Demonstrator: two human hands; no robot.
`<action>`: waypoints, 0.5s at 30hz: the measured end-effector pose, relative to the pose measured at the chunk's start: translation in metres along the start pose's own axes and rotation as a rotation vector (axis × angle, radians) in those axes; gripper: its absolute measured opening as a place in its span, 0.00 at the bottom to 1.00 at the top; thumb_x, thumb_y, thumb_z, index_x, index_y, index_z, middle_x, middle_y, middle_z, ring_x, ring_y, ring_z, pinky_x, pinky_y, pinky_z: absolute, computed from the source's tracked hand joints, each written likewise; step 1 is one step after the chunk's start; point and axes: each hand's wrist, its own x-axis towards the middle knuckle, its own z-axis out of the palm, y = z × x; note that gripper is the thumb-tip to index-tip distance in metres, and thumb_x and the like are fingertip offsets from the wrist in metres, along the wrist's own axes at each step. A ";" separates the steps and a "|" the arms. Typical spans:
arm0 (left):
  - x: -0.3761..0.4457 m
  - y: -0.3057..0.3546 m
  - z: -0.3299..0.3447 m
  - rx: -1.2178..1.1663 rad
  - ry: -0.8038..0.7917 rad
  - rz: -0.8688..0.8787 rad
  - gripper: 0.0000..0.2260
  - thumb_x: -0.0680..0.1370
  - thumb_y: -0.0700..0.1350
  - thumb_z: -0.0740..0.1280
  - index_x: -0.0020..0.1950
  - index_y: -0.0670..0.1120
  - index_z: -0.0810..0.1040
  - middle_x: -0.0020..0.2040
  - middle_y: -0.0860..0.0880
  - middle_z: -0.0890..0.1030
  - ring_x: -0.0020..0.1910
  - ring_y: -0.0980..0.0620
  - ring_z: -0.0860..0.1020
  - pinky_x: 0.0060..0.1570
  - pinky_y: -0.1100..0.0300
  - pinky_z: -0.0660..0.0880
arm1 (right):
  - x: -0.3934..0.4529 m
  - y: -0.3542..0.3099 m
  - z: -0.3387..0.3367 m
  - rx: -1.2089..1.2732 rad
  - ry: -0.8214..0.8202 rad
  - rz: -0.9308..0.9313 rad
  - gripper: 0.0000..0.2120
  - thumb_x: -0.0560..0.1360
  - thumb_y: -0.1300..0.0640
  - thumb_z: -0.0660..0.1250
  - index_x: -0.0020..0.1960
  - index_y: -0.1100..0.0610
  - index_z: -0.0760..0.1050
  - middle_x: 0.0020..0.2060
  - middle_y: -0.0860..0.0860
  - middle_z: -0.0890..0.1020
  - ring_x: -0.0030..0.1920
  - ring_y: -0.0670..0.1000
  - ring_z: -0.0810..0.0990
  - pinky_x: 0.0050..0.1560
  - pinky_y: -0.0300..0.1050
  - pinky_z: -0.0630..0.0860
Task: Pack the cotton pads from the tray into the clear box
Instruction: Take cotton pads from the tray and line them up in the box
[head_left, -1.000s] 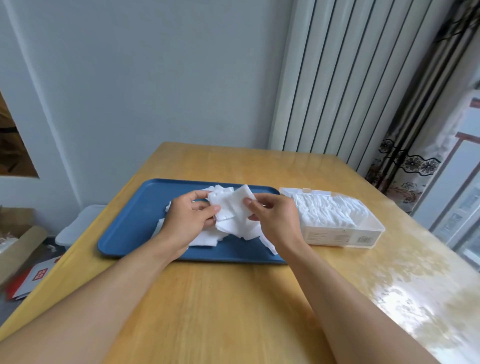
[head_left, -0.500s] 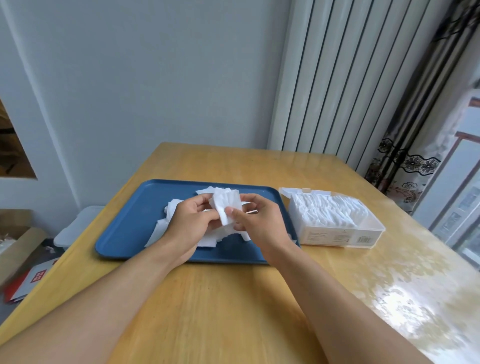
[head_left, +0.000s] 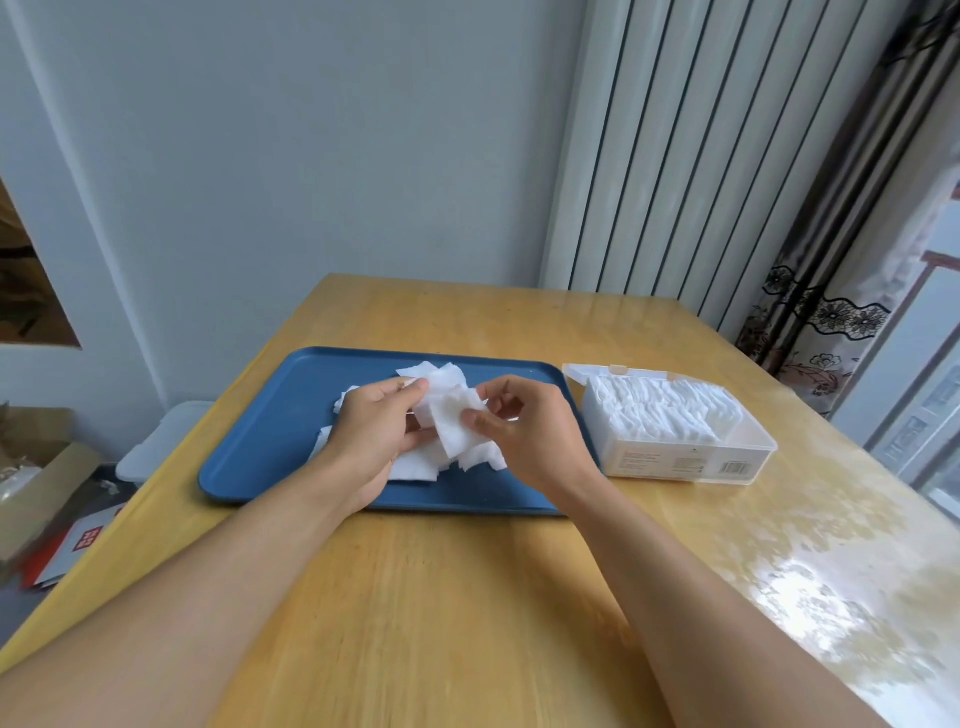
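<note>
A blue tray (head_left: 270, 431) lies on the wooden table with a loose heap of white cotton pads (head_left: 415, 467) in its middle. Above the heap, my left hand (head_left: 371, 431) and my right hand (head_left: 524, 431) both pinch a small stack of cotton pads (head_left: 452, 421), the left from its left edge, the right with thumb and fingers on its right side. The clear box (head_left: 680, 462) stands right of the tray, lid open toward the back, filled with rows of white pads.
The wooden table (head_left: 467, 597) runs toward me with its left edge close to the tray. On the floor at left are a white bin (head_left: 156, 447), a cardboard box (head_left: 36, 467) and red-printed paper. A radiator and curtain stand behind at right.
The two hands have drawn closer and squared the loose pads into a tighter stack; the stack now sits lower and tilted between the fingers. The tray and the box have stayed put.
</note>
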 end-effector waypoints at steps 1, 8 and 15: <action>0.002 -0.001 -0.001 0.032 0.036 0.026 0.09 0.84 0.41 0.64 0.54 0.40 0.83 0.55 0.38 0.85 0.54 0.42 0.85 0.57 0.50 0.82 | 0.000 0.001 -0.001 0.031 0.016 0.016 0.04 0.76 0.56 0.74 0.46 0.52 0.80 0.38 0.46 0.81 0.36 0.48 0.79 0.35 0.38 0.76; 0.006 0.012 -0.014 0.225 0.345 0.268 0.07 0.82 0.45 0.66 0.48 0.57 0.79 0.46 0.53 0.82 0.46 0.48 0.80 0.48 0.53 0.78 | 0.002 -0.004 -0.001 0.451 -0.079 0.152 0.06 0.80 0.59 0.70 0.54 0.57 0.73 0.49 0.55 0.87 0.48 0.56 0.86 0.62 0.62 0.78; -0.003 0.014 -0.002 0.085 0.269 0.221 0.06 0.78 0.43 0.73 0.47 0.50 0.76 0.41 0.49 0.85 0.38 0.48 0.79 0.42 0.55 0.76 | -0.002 -0.017 0.005 0.735 -0.218 0.191 0.08 0.78 0.64 0.70 0.55 0.59 0.74 0.43 0.53 0.82 0.44 0.53 0.80 0.50 0.44 0.77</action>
